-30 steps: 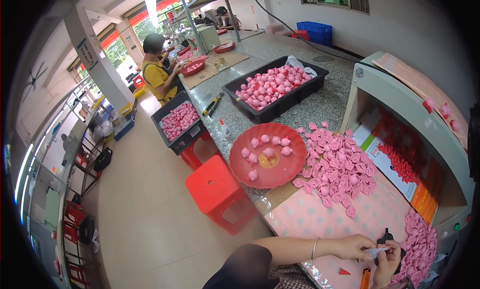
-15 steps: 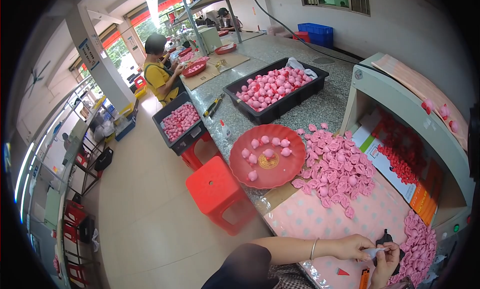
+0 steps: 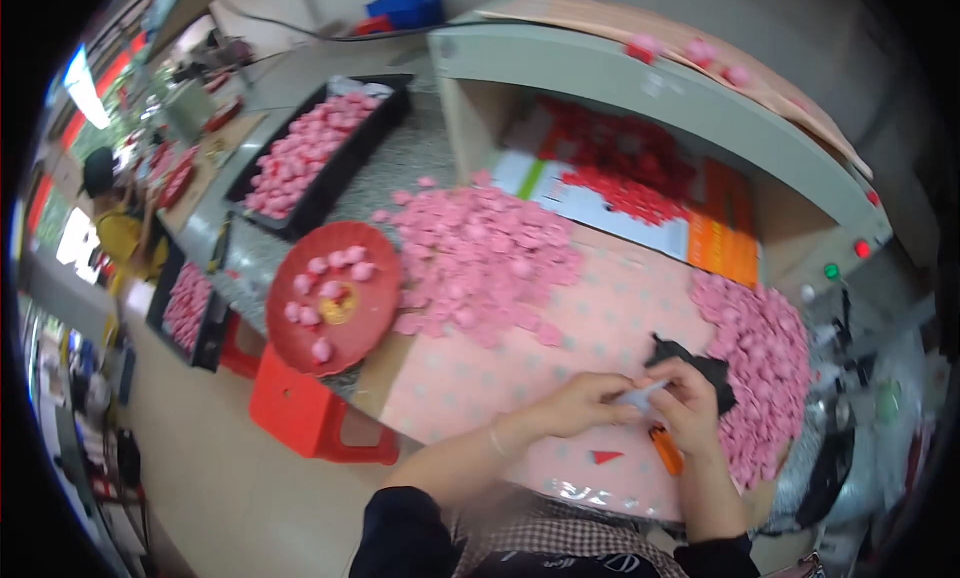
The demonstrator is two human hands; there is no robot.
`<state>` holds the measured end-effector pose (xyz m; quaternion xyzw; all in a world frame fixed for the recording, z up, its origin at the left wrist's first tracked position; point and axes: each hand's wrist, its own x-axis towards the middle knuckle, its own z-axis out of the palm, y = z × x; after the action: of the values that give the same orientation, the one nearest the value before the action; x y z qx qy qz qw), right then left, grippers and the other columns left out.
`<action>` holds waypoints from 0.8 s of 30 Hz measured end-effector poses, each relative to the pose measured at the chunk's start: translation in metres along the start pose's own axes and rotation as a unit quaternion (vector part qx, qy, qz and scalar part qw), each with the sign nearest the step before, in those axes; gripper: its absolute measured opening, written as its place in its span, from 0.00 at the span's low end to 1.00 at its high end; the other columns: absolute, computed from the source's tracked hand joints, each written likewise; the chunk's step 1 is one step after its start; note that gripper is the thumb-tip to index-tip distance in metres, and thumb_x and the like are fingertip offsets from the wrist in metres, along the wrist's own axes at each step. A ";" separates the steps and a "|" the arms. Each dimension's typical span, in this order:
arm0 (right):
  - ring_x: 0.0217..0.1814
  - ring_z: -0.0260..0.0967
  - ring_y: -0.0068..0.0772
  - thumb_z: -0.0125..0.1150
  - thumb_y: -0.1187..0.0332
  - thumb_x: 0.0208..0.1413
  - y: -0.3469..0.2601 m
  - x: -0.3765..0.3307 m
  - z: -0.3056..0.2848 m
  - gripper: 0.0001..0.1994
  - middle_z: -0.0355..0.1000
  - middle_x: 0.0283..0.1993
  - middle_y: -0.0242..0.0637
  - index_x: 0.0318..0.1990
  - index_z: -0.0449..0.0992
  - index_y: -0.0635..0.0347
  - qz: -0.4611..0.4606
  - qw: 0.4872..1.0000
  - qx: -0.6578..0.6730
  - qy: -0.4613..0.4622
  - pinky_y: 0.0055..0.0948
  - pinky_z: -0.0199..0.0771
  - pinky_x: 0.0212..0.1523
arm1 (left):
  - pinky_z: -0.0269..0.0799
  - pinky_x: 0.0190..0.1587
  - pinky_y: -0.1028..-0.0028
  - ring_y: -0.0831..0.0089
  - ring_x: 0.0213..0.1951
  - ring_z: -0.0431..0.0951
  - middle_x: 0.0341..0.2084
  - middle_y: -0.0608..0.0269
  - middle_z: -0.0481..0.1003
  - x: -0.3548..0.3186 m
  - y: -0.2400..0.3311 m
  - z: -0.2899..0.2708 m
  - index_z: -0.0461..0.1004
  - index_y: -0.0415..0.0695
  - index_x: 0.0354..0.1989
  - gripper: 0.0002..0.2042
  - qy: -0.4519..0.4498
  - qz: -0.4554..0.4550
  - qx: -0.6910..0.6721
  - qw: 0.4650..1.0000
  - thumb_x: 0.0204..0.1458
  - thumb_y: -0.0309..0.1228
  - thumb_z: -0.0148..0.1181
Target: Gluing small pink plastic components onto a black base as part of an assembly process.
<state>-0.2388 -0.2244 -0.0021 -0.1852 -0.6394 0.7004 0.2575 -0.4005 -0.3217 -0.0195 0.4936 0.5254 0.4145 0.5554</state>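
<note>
My left hand [image 3: 585,408] and my right hand [image 3: 690,406] meet over the pink spotted table cover [image 3: 450,398]. Between them, both sets of fingers pinch a small pale, whitish piece [image 3: 643,395], too blurred to tell its kind. Behind my right hand lies a crumpled black piece [image 3: 712,373], partly covered by the fingers. An orange-handled tool [image 3: 666,450] rests below the hands. To its left is a small red triangular piece [image 3: 606,457].
Loose pink pieces form a heap [image 3: 480,258] and another pile [image 3: 765,378] at right. A red scalloped plate [image 3: 290,343] carries several pink balls. Beyond stand a black crate [image 3: 330,183], an open-fronted grey box [image 3: 600,63] with red pieces, and a red stool [image 3: 290,403]. Another person [image 3: 120,233] sits far left.
My view has swung right, so the hands and table contents appear farther left and the grey box shows more fully. Both hands still pinch the pale piece.
</note>
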 end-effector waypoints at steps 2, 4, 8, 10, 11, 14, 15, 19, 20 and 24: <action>0.43 0.65 0.27 0.55 0.82 0.47 0.013 0.017 -0.020 0.10 0.65 0.38 0.36 0.39 0.70 0.66 -0.020 1.000 0.005 0.018 0.24 0.64 0.45 | 0.68 0.34 0.75 0.78 0.32 0.71 0.33 0.65 0.72 0.030 -0.025 0.010 0.71 0.37 0.45 0.17 0.084 0.111 -0.015 0.990 0.48 0.32 0.60; 0.43 0.65 0.26 0.56 0.82 0.46 0.021 0.024 -0.052 0.10 0.65 0.38 0.35 0.38 0.70 0.65 -0.035 0.997 -0.055 0.048 0.24 0.63 0.46 | 0.68 0.33 0.75 0.76 0.31 0.71 0.32 0.62 0.72 0.060 -0.020 0.019 0.71 0.37 0.45 0.17 0.114 0.152 0.045 0.981 0.48 0.33 0.60; 0.42 0.63 0.22 0.59 0.81 0.45 0.032 0.031 -0.084 0.11 0.64 0.37 0.32 0.37 0.70 0.63 -0.072 0.981 -0.161 0.086 0.22 0.63 0.45 | 0.68 0.31 0.72 0.68 0.27 0.71 0.31 0.56 0.71 0.087 -0.003 0.035 0.71 0.39 0.45 0.19 0.206 0.158 0.176 0.949 0.47 0.36 0.60; 0.42 0.62 0.21 0.59 0.81 0.46 0.033 0.031 -0.084 0.11 0.64 0.37 0.32 0.38 0.69 0.62 -0.069 0.978 -0.168 0.103 0.21 0.63 0.44 | 0.68 0.32 0.73 0.68 0.27 0.72 0.31 0.56 0.71 0.092 -0.005 0.040 0.71 0.40 0.46 0.18 0.227 0.183 0.217 0.932 0.47 0.35 0.60; 0.41 0.61 0.20 0.59 0.80 0.46 0.031 0.030 -0.089 0.11 0.65 0.37 0.32 0.38 0.69 0.62 -0.065 0.976 -0.177 0.112 0.20 0.63 0.43 | 0.68 0.32 0.73 0.68 0.27 0.72 0.31 0.56 0.71 0.097 0.000 0.043 0.71 0.40 0.46 0.18 0.253 0.207 0.254 0.910 0.47 0.35 0.60; 0.41 0.62 0.19 0.59 0.80 0.47 0.020 0.029 -0.108 0.13 0.66 0.38 0.31 0.41 0.68 0.62 -0.029 0.979 -0.182 0.089 0.19 0.63 0.43 | 0.69 0.34 0.75 0.71 0.30 0.74 0.32 0.58 0.71 0.102 0.025 0.049 0.70 0.40 0.47 0.20 0.186 0.076 0.170 0.965 0.47 0.34 0.61; 0.41 0.62 0.19 0.59 0.80 0.47 0.012 0.029 -0.114 0.13 0.66 0.38 0.31 0.41 0.68 0.62 -0.031 0.978 -0.183 0.091 0.19 0.63 0.43 | 0.69 0.34 0.75 0.71 0.30 0.74 0.32 0.58 0.71 0.108 0.025 0.053 0.70 0.40 0.47 0.20 0.184 0.079 0.171 0.965 0.47 0.34 0.61; 0.40 0.64 0.20 0.58 0.79 0.49 -0.015 0.028 -0.121 0.16 0.66 0.38 0.31 0.46 0.65 0.62 0.013 0.998 -0.032 0.048 0.21 0.65 0.42 | 0.69 0.33 0.76 0.77 0.29 0.73 0.31 0.62 0.72 0.118 0.020 0.062 0.70 0.41 0.49 0.20 0.146 0.096 -0.096 0.980 0.46 0.32 0.62; 0.39 0.65 0.20 0.58 0.79 0.49 -0.016 0.029 -0.120 0.17 0.66 0.37 0.31 0.48 0.64 0.62 0.020 0.998 -0.009 0.053 0.21 0.66 0.42 | 0.69 0.33 0.76 0.79 0.29 0.72 0.30 0.63 0.72 0.118 0.022 0.061 0.70 0.41 0.50 0.21 0.134 0.089 -0.124 0.979 0.46 0.32 0.62; 0.40 0.65 0.20 0.57 0.79 0.50 -0.002 0.030 -0.111 0.17 0.66 0.37 0.31 0.48 0.63 0.62 -0.004 0.996 -0.015 0.084 0.20 0.67 0.41 | 0.69 0.32 0.76 0.76 0.29 0.73 0.29 0.62 0.72 0.112 0.034 0.055 0.70 0.41 0.50 0.21 0.162 0.061 0.087 0.981 0.46 0.32 0.62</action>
<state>-0.1971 -0.1175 -0.0106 -0.2446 -0.6266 0.6720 0.3098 -0.3324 -0.2128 -0.0073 0.4975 0.6114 0.4746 0.3916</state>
